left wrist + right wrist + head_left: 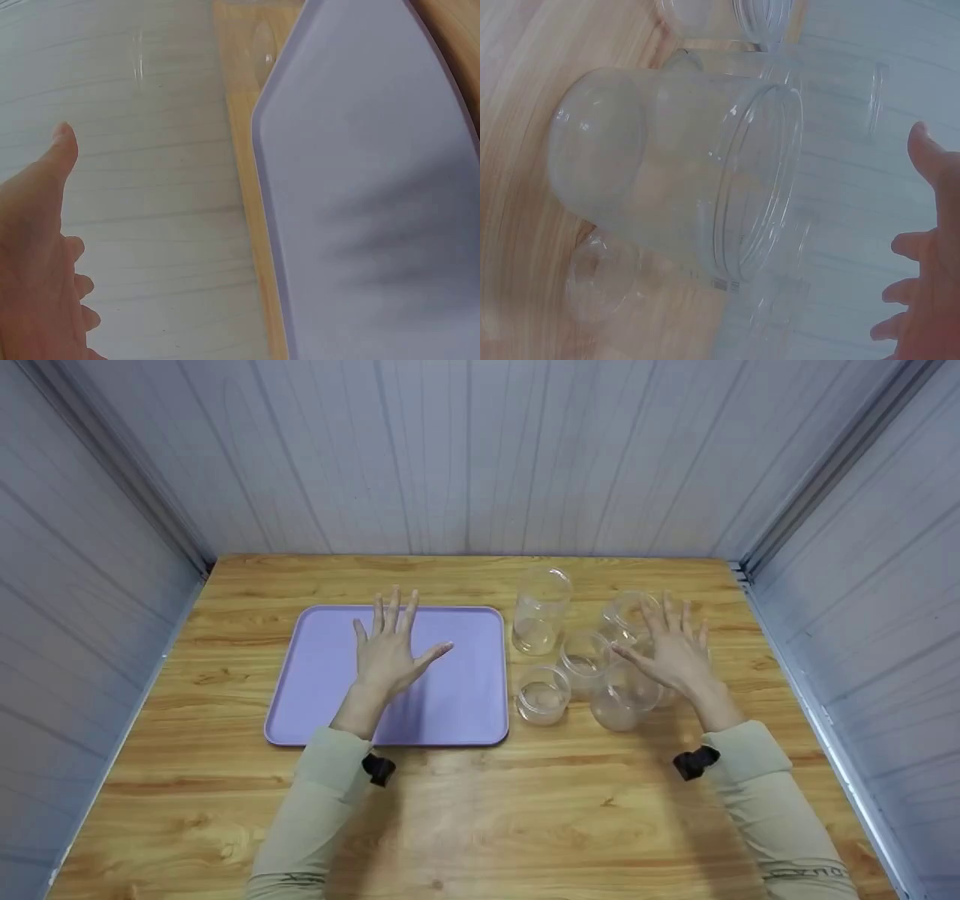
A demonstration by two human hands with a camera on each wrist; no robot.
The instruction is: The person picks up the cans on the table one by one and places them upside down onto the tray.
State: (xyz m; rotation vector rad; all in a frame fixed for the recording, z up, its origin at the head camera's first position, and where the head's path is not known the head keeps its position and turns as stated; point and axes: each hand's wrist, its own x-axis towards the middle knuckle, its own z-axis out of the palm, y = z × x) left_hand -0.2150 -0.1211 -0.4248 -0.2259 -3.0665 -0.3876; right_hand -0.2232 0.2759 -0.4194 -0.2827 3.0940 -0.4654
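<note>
A flat purple tray [465,682] with a raised rim lies on the left part of the wooden table. Above it my left hand [385,660] hovers with fingers spread and holds nothing; its shadow falls on the tray. My right hand [675,656], fingers also spread, is held over a group of clear plastic jars and touches none that I can make out. A tall jar [541,611] stands at the back, a short one [543,695] in front. Another jar [675,165] fills much of the right wrist view, its mouth free of any lid. Some jars are partly hidden behind the right hand.
Pale panelled walls [465,457] enclose the table [480,825] at the back and both sides. Bare wood shows in front of the tray and jars. A black strap piece [696,763] sits at the right cuff, another [379,769] at the left.
</note>
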